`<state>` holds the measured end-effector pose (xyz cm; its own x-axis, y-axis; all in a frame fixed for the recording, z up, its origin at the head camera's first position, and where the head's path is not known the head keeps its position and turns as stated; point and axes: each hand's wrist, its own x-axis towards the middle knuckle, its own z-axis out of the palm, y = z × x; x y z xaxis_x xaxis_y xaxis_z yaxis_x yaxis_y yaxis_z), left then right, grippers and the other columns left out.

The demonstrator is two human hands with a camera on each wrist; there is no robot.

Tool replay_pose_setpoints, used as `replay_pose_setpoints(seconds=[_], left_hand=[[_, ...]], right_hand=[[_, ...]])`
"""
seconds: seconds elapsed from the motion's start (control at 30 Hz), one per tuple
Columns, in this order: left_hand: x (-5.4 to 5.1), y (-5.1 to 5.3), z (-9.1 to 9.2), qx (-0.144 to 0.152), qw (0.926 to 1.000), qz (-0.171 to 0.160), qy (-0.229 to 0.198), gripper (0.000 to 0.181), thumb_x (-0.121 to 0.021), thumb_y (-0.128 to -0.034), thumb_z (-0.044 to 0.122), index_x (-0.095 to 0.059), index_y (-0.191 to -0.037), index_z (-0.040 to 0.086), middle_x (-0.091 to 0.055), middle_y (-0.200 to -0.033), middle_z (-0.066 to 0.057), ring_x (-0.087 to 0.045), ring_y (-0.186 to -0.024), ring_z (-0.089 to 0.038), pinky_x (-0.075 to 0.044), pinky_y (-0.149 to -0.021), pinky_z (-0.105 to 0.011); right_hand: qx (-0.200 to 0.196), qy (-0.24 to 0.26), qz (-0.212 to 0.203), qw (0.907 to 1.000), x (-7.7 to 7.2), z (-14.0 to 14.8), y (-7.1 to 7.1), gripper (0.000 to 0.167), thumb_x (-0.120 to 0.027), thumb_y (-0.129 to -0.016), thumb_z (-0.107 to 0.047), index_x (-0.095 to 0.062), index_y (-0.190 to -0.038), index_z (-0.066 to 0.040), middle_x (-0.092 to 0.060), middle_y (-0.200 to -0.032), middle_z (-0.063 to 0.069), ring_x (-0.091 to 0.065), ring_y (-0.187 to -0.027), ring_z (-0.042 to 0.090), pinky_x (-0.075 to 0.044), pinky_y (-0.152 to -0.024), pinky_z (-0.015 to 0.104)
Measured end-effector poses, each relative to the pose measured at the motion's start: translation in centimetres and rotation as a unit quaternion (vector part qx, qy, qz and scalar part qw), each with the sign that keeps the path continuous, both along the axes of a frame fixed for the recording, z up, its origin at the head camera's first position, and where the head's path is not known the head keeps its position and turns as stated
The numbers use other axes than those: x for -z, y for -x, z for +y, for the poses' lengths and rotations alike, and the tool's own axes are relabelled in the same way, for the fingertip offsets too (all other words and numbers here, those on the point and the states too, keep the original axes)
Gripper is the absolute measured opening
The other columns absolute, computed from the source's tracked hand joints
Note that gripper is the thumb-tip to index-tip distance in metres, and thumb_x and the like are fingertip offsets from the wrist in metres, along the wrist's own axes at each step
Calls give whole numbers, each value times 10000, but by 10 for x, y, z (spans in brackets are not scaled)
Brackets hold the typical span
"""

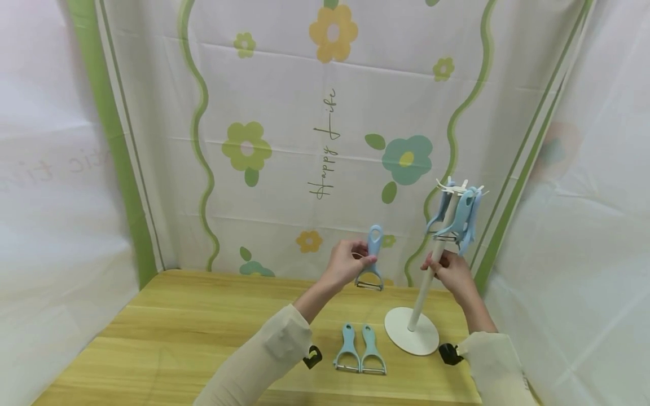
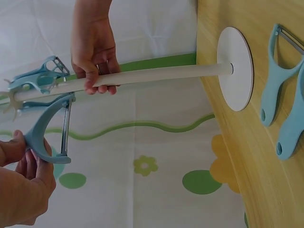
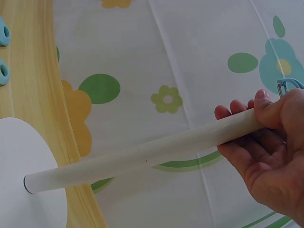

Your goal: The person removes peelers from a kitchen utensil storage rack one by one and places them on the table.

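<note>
My left hand (image 1: 347, 260) pinches a light blue peeler (image 1: 374, 241) by its handle, blade end down, above the table's back edge. In the left wrist view that peeler (image 2: 40, 130) shows its metal blade clearly, close to the rack. My right hand (image 1: 453, 273) grips the pole of a white hook rack (image 1: 425, 287), below its top; the right wrist view shows the fingers round the pole (image 3: 156, 151). Several blue and teal peelers (image 1: 463, 214) hang from the hooks, partly hiding one another.
Two teal peelers (image 1: 348, 338) lie side by side on the wooden table (image 1: 213, 327), left of the rack's round white base (image 1: 406, 341). A patterned curtain (image 1: 284, 101) hangs behind the table. White sheets stand at both sides.
</note>
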<state>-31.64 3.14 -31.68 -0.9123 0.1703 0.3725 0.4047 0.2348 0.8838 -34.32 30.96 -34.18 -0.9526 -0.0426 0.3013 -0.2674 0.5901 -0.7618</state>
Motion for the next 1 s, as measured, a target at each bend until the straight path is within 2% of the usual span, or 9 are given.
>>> replay_pose_setpoints(seconds=[0.43, 0.63, 0.87, 1.0], left_hand=[[19, -4, -14, -20, 9996, -232, -182, 151, -764, -866, 78, -721, -987, -1, -737, -924, -117, -669, -802, -145, -583, -739, -292], [28, -8, -21, -19, 9985, -473, -266, 155, -752, -872, 58, -714, -999, -23, -725, -931, -134, -659, -805, -149, -589, -746, -301], [43, -9, -28, -99, 9983, -489, -284, 143, -755, -868, 51, -709, -966, -43, -719, -915, -150, -658, -794, -149, -590, -728, -296], [51, -10, -32, -68, 9974, -625, -343, 144, -747, -873, 45, -705, -972, -50, -710, -919, -148, -647, -798, -147, -587, -724, -291]], right_hand=[[-29, 44, 19, 10000, 0, -1, 1, 253, -509, -1050, -190, -609, -1086, 39, -726, -1014, 176, -657, -1073, 333, -592, -889, 380], [-22, 58, -11, 10000, 1, -1, 0, 247, -506, -1050, -183, -606, -1089, 40, -723, -1017, 177, -655, -1080, 342, -586, -905, 405], [-42, 113, -30, 9999, 1, 0, 0, 258, -507, -1050, -183, -603, -1113, 48, -721, -1024, 182, -649, -1095, 357, -588, -900, 369], [-57, 107, -28, 9999, 0, 0, 0, 257, -505, -1051, -180, -602, -1114, 50, -719, -1026, 181, -654, -1079, 332, -587, -903, 373]])
